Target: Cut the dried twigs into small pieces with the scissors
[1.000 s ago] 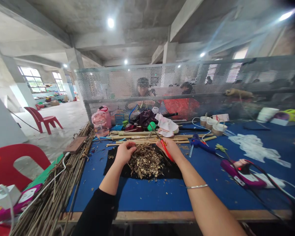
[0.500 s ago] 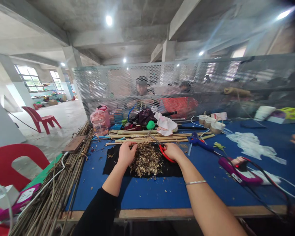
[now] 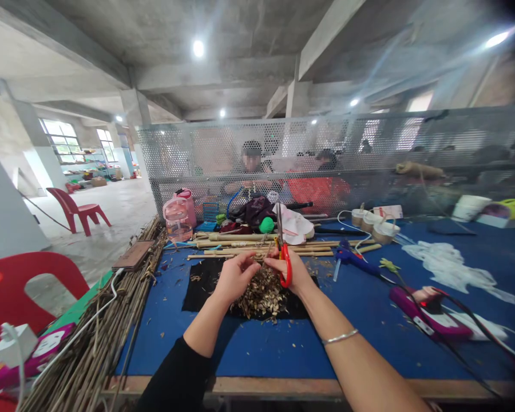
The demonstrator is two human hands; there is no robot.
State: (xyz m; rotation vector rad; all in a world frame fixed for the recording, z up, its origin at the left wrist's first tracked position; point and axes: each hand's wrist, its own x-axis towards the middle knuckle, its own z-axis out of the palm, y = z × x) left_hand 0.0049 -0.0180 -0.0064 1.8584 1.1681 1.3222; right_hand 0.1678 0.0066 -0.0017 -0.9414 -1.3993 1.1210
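Observation:
My right hand [image 3: 295, 270] has a pair of red-handled scissors [image 3: 286, 264] in its grip, blades pointing upward. Its thumb and fingertips come close to those of my left hand [image 3: 236, 277], which is closed in a pinch. What the left fingers hold, perhaps something thin and brown, is too small to make out. Below both hands lies a heap of brown and pale chips [image 3: 264, 297], spread on a black cloth [image 3: 197, 289]. Part of the heap is covered by the hands.
Bamboo sticks [image 3: 223, 252] lie behind the cloth. At left is a bundle of long twigs [image 3: 98, 320]. On the right are a blue glue gun [image 3: 356, 260], a purple power strip [image 3: 429, 317] and crumpled plastic [image 3: 450, 266]. A perforated metal screen [image 3: 175, 149] stands behind; people sit beyond it.
My right hand has come left toward my left hand, and the scissors have swung upright. My left hand has shifted slightly right. The whole view has tilted a little upward.

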